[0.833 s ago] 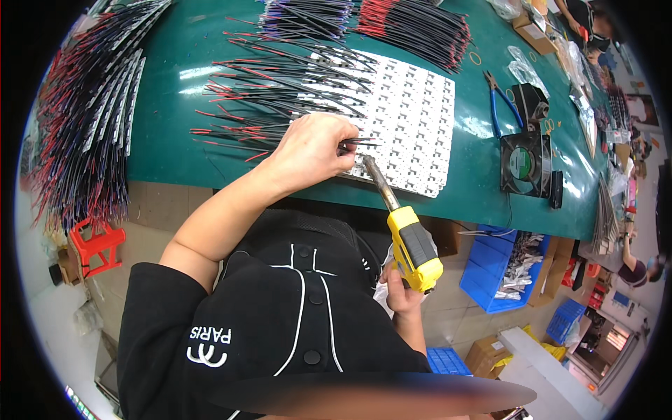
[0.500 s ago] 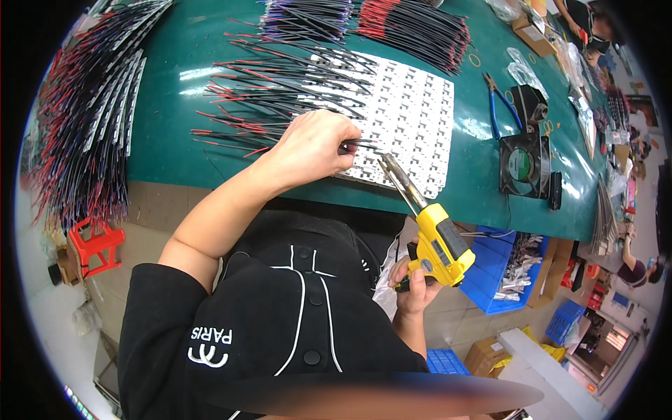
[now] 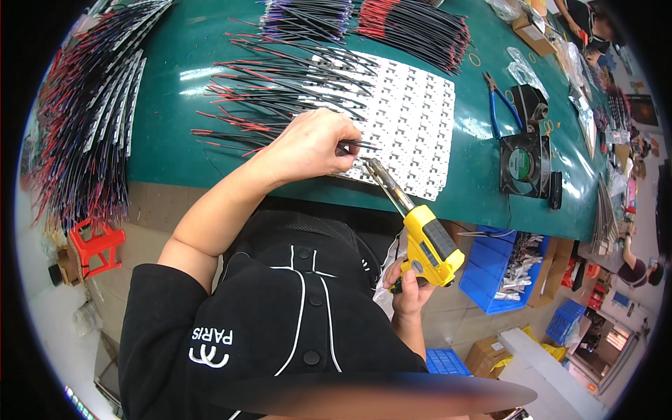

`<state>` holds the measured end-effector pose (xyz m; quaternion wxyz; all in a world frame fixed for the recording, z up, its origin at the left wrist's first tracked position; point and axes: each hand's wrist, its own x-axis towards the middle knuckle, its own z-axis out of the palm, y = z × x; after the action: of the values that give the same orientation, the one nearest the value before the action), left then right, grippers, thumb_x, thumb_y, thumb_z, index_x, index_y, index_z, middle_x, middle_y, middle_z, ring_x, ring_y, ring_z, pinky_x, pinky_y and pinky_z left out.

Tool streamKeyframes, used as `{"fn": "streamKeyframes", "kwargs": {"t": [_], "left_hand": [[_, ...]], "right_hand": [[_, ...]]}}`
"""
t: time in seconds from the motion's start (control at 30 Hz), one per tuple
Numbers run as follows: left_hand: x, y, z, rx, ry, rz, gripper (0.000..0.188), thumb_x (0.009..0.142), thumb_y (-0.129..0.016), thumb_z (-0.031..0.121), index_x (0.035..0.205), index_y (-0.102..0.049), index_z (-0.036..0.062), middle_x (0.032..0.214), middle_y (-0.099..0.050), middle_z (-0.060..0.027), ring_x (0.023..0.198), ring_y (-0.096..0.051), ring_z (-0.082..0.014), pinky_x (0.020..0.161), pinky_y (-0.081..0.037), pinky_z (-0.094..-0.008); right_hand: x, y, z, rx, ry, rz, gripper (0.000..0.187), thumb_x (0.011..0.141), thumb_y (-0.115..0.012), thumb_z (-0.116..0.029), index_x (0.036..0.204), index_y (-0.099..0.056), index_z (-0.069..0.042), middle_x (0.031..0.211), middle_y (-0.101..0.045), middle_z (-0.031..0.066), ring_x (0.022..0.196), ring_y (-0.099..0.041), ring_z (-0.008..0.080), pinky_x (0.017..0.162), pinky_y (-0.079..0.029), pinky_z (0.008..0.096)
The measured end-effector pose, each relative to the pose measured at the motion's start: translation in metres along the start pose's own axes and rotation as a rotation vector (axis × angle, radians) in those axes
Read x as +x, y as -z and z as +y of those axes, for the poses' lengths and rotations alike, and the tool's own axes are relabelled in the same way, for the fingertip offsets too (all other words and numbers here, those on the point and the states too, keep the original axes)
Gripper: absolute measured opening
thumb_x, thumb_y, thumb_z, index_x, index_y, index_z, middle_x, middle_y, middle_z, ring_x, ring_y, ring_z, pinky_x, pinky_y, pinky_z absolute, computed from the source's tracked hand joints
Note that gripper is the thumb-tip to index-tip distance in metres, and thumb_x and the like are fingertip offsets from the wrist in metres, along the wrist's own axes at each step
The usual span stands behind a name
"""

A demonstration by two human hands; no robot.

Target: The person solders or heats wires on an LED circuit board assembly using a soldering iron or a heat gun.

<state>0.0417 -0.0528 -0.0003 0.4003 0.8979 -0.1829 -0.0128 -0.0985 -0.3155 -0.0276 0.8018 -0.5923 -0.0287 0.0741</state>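
My left hand point(image 3: 311, 145) rests on the green table point(image 3: 168, 105) and pinches a thin black wire point(image 3: 358, 145) against the near edge of a white panel of small circuit boards point(image 3: 413, 119). My right hand point(image 3: 409, 290) sits below the table edge and grips a yellow soldering gun point(image 3: 432, 245). Its metal tip point(image 3: 372, 168) points up and left, touching the panel's near edge just right of my left fingers. Red and black wires point(image 3: 266, 98) fan out from the panel's left side.
Bundles of red and black wires lie at the far left point(image 3: 77, 119) and at the back point(image 3: 413, 24). Blue-handled pliers point(image 3: 498, 105) and a black fan point(image 3: 523, 164) sit right of the panel. Blue bins point(image 3: 500, 269) stand below the table; other people work at the far right.
The soldering gun swung a little right with my right hand, then came back left, its tip staying at the panel's near edge. My left hand has stayed in place on the wire.
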Motion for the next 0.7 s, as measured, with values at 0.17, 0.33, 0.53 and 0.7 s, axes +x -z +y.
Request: {"fn": "streamKeyframes", "kwargs": {"t": [0.17, 0.33, 0.53, 0.7], "left_hand": [[-0.001, -0.003, -0.002, 0.023, -0.035, 0.027, 0.013, 0.064, -0.066, 0.007, 0.074, -0.062, -0.0005, 0.072, -0.061, -0.0119, 0.066, -0.060, -0.0291, 0.061, -0.047, -0.0346], [-0.002, -0.002, 0.001, 0.039, -0.022, 0.012, 0.013, 0.064, -0.066, 0.008, 0.074, -0.062, -0.0001, 0.073, -0.061, -0.0117, 0.069, -0.060, -0.0299, 0.062, -0.046, -0.0358], [-0.002, -0.001, 0.001, 0.097, -0.050, 0.008, 0.014, 0.065, -0.067, 0.008, 0.075, -0.062, 0.0004, 0.074, -0.061, -0.0111, 0.069, -0.060, -0.0301, 0.062, -0.047, -0.0368], [-0.004, -0.003, -0.002, 0.062, -0.077, 0.063, 0.015, 0.065, -0.068, 0.009, 0.076, -0.063, 0.0007, 0.073, -0.060, -0.0109, 0.068, -0.060, -0.0291, 0.061, -0.046, -0.0359]], "right_hand": [[-0.004, 0.003, 0.005, -0.011, -0.012, -0.021, 0.038, 0.087, -0.049, -0.003, 0.124, -0.041, 0.002, 0.068, -0.053, 0.0089, 0.053, -0.051, 0.0140, 0.050, -0.046, 0.0258], [-0.006, 0.005, 0.005, -0.116, -0.014, -0.056, 0.039, 0.087, -0.049, -0.004, 0.125, -0.041, 0.002, 0.070, -0.053, 0.0093, 0.054, -0.051, 0.0142, 0.050, -0.046, 0.0262], [-0.002, 0.001, 0.002, -0.041, 0.029, -0.007, 0.041, 0.087, -0.050, -0.006, 0.126, -0.040, 0.004, 0.067, -0.053, 0.0095, 0.051, -0.050, 0.0142, 0.048, -0.045, 0.0261], [0.007, -0.005, -0.004, -0.046, 0.033, 0.125, 0.052, 0.086, -0.054, -0.021, 0.121, -0.036, 0.012, 0.058, -0.048, 0.0103, 0.042, -0.046, 0.0170, 0.040, -0.043, 0.0263]]}}
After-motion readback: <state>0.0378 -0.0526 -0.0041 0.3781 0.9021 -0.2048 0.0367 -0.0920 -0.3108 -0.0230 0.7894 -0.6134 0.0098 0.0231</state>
